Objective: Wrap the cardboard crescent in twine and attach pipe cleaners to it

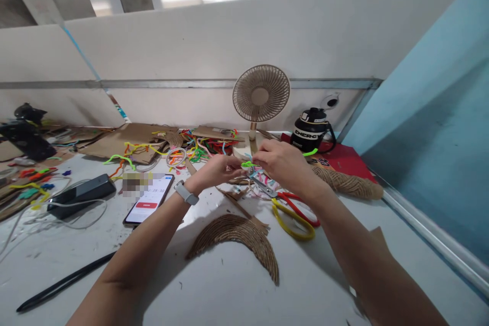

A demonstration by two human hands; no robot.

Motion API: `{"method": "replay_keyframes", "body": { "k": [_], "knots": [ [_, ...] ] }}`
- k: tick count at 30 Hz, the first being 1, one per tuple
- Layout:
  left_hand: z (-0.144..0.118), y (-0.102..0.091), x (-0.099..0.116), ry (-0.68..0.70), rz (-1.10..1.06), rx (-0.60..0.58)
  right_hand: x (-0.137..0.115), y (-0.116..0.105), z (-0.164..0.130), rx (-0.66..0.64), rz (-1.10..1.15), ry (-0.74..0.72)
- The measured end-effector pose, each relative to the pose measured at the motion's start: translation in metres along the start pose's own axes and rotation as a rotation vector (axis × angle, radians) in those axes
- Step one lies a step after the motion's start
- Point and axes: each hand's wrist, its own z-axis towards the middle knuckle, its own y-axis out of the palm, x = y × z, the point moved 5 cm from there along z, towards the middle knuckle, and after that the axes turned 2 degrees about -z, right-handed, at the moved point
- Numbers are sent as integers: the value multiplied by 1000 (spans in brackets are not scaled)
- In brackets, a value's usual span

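Between my two hands, in the middle of the head view, is a bright green pipe cleaner (248, 164), bent into a small bundle. My left hand (223, 167) pinches its left side with the fingertips. From the right, my right hand (280, 160) grips it too, and a green end (310, 153) sticks out behind that hand. Just below lie scissors (292, 219) with one red and one yellow handle, their blades pointing up and left under my hands. A crescent of coiled brown twine (233, 229) rests on the table nearer to me.
A fan (262, 94) and a black jug (307, 130) stand at the back, with a twine roll (349, 183) at right. Tangled pipe cleaners and cardboard (122, 142) spread along the rear. Left are a phone (153, 198), a black power bank (82, 196) and a cable.
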Motion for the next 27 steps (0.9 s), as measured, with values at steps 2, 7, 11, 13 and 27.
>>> {"method": "replay_keyframes", "body": {
  "k": [2, 7, 11, 13, 27],
  "knots": [
    [0, 1, 0, -3, -44, -7, 0, 0, 0, -11, 5, 0],
    [1, 6, -5, -30, -121, -24, -4, 1, 0, -20, 4, -9],
    [2, 6, -5, -36, -113, -17, -7, 0, 0, -13, -4, -15],
    [2, 5, -3, -30, -71, -1, -10, -1, 1, -12, -13, -17],
    [3, -3, -3, -97, -618, 399, -25, -6, 0, 104, -44, 68]
  ]
}}
